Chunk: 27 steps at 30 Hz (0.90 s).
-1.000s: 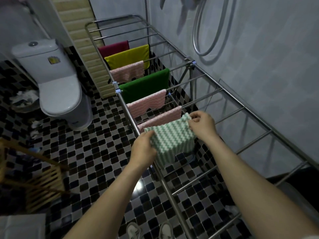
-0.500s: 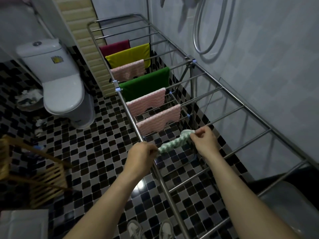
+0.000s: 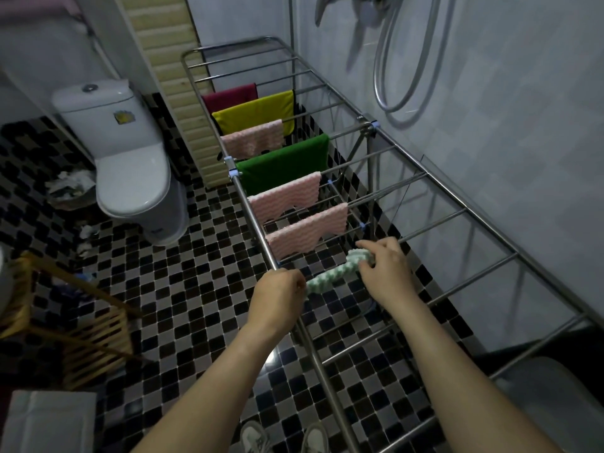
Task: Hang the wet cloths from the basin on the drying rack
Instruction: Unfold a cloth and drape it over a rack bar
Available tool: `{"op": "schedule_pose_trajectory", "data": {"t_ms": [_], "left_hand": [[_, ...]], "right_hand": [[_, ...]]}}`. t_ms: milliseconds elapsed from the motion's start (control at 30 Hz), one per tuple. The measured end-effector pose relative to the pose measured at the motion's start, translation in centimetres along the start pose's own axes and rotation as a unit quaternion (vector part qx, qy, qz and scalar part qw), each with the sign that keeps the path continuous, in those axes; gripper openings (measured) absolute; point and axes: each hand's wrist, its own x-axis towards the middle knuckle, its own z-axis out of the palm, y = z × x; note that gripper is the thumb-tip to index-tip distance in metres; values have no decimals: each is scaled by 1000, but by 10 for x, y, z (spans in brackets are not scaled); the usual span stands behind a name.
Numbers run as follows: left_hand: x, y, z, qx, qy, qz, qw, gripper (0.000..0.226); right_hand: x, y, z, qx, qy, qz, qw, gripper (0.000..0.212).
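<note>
Drying rack runs near to far along the right wall, with six hung cloths already on its far rungs. A seventh, the green-and-white cloth, sits bunched on the next nearer rung, left hand and right hand each pinching an end. Looks mostly done, but how many wet ones remain isn't visible.

Nothing legible: the yellow sticker on the toilet tank is too blurred.
</note>
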Motion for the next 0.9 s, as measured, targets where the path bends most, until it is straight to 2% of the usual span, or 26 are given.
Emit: {"op": "schedule_pose_trajectory", "data": {"t_ms": [100, 300, 467, 567, 700, 900], "left_hand": [[0, 0, -1, 17, -5, 1, 1000, 12], [2, 0, -5, 38, -30, 18, 999, 12], [4, -10, -11, -13, -62, 30, 998, 12], [2, -23, -18, -78, -89, 32, 993, 15], [-4, -43, -38, -247, -86, -45, 964, 18], [-14, -112, -100, -343, -62, -79, 934, 23]], "right_hand": [[2, -3, 6, -39, -26, -30, 998, 34], [5, -7, 7, -110, -31, -5, 993, 30], [7, -28, 2, -173, -57, 32, 983, 36], [10, -50, 4, -155, -57, 37, 986, 38], [11, -89, 11, -87, -61, -19, 994, 30], [11, -185, 44, -12, -127, -58, 990, 20]]}}
